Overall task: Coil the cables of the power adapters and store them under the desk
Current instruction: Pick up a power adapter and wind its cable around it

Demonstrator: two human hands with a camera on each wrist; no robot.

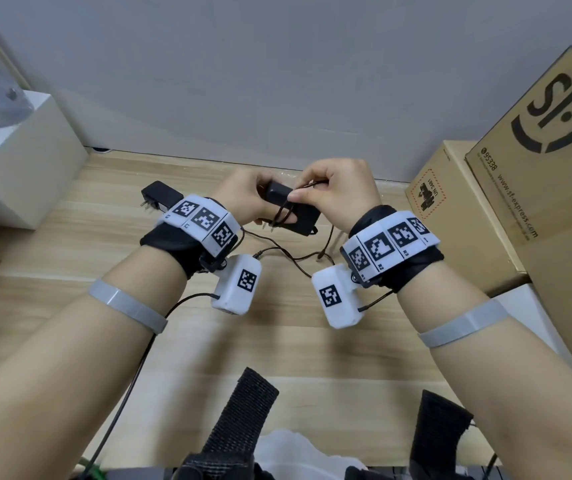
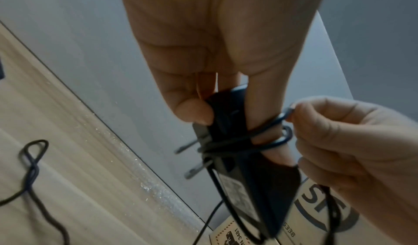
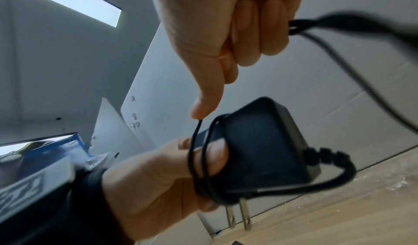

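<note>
Gripping adapter [image 1: 291,211] | left hand [image 1: 243,195] | right hand [image 1: 338,192] pinching cable [image 1: 282,211]

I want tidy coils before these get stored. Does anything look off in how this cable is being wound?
Yes: the cable loops around the left hand's finger as well as the power adapter, so the finger sits inside the turns. The right hand pinches the cable.
</note>
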